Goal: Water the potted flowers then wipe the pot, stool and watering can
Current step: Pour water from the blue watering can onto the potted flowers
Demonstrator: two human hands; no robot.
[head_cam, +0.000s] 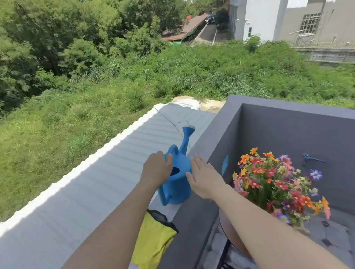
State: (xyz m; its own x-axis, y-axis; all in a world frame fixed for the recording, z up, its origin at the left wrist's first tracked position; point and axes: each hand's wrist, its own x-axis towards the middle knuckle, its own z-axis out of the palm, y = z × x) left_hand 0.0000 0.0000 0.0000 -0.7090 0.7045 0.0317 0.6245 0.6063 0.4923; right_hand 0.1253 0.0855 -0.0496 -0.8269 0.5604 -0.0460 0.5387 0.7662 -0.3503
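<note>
A blue watering can stands upright on top of the grey balcony wall, spout pointing away. My left hand rests on its top left rim, fingers curled over the handle arch. My right hand is flat and open against the can's right side. A yellow cloth with a black edge lies draped over the wall just nearer to me. The potted flowers, many-coloured, sit in a brown pot on a black-framed stool, mostly hidden behind my right forearm.
A white corrugated roof lies below the wall on the left, with grass beyond. A blue tap is fixed to the inner balcony wall at right. The balcony floor is tiled in grey.
</note>
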